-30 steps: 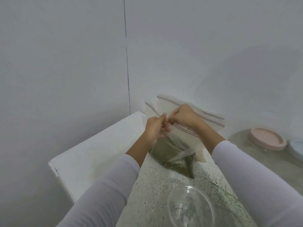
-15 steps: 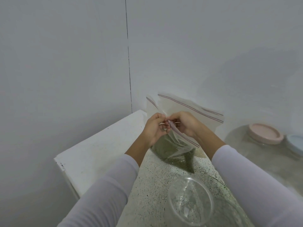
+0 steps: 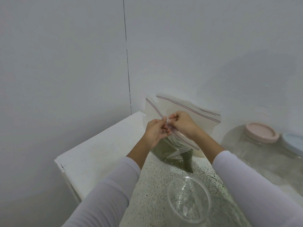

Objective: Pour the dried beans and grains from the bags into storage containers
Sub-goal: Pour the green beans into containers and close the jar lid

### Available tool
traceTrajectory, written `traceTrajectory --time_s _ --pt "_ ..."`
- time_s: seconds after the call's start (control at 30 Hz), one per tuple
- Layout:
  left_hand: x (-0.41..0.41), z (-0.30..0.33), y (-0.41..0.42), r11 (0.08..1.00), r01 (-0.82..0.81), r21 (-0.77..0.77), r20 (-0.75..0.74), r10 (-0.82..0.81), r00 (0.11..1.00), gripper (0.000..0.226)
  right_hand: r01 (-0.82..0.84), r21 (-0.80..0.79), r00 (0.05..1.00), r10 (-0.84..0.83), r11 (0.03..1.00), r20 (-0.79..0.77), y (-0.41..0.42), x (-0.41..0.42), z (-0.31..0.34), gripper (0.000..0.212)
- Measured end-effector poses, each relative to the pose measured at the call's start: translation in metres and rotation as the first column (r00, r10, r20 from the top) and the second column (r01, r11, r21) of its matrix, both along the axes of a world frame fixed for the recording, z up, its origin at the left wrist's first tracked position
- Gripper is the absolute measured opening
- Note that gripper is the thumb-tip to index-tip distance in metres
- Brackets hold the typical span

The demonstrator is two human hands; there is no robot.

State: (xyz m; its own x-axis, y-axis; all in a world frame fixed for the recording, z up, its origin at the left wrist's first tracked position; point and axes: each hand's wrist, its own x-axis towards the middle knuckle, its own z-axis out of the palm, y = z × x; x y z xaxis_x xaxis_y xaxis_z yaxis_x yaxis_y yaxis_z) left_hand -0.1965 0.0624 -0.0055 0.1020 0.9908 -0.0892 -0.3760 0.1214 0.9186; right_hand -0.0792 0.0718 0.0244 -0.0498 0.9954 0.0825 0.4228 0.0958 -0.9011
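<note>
We see a clear bag (image 3: pixel 173 145) with red seal lines, holding olive-green grains (image 3: pixel 185 159). The counter (image 3: pixel 157 185) is white speckled black — its far-left slab (image 3: pixel 101 154) plain white. Lids at right: pink (image 3: pixel 260 132), pale blue (image 3: pixel 293 141). Sleeves (image 3: pixel 108 194) — white.

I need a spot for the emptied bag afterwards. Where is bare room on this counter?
The white ledge, left of the left hand, is bare. So is the speckled strip between the bean bag and the open jar. The right is crowded with lidded jars.
</note>
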Motion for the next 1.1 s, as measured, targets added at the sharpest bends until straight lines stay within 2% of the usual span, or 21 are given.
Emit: traceTrajectory --time_s 0.07,0.1,0.2,0.27,0.43,0.5,0.53,0.6,0.73,0.87,0.93,1.1 --pt "-0.001 -0.001 -0.001 1.000 0.004 -0.009 -0.005 -0.004 1.000 0.026 -0.060 0.009 0.993 0.059 0.998 0.104 -0.002 0.001 0.004 0.007" --pt "-0.002 -0.001 -0.003 1.000 0.008 -0.010 -0.011 -0.008 1.000 0.026 -0.070 0.013 0.989 0.068 0.997 0.129 -0.001 0.002 0.005 0.011" --pt "-0.003 -0.001 -0.007 1.000 0.020 0.013 -0.063 -0.019 0.998 0.027 -0.035 0.006 0.992 0.034 0.999 0.117 -0.003 0.004 0.008 0.015" --pt "-0.005 -0.002 -0.009 0.999 0.014 0.050 -0.103 -0.009 0.995 0.023 -0.026 -0.030 0.997 0.028 0.999 0.066 -0.005 0.004 0.007 0.020" --pt "-0.010 -0.004 -0.011 0.994 0.015 0.106 -0.127 -0.001 0.992 0.018 -0.052 -0.201 0.976 0.008 0.978 -0.216 -0.009 0.005 0.000 0.034" --pt "-0.012 -0.005 -0.013 0.993 0.025 0.114 -0.132 -0.010 0.991 0.018 -0.050 -0.279 0.947 -0.044 0.959 -0.319 -0.006 0.004 -0.003 0.023" --pt "-0.012 -0.006 -0.013 0.993 0.028 0.117 -0.137 -0.012 0.991 0.018 -0.041 -0.293 0.944 -0.059 0.955 -0.323 -0.007 0.002 -0.002 0.018" --pt "-0.013 -0.006 -0.014 0.993 0.028 0.117 -0.142 -0.011 0.990 0.020 -0.033 -0.268 0.971 -0.032 0.963 -0.236 -0.009 0.001 0.000 0.018" --pt "-0.015 -0.005 -0.016 0.995 0.015 0.096 -0.183 0.003 0.983 0.024 -0.130 -0.103 0.990 0.134 0.986 0.035 -0.016 0.001 0.007 0.024" --pt "-0.016 -0.008 -0.018 0.992 -0.025 0.125 -0.240 0.055 0.969 0.026 -0.105 0.014 0.948 0.096 0.994 0.305 -0.017 -0.005 0.010 0.021" --pt "-0.017 -0.009 -0.019 0.984 -0.045 0.173 -0.276 0.093 0.957 0.027 -0.061 0.022 0.942 0.050 0.998 0.331 -0.019 -0.009 0.010 0.023" --pt "-0.021 -0.013 -0.021 0.971 -0.076 0.226 -0.308 0.146 0.940 0.034 0.012 0.015 0.974 -0.015 1.000 0.225 -0.017 -0.009 0.003 0.018"
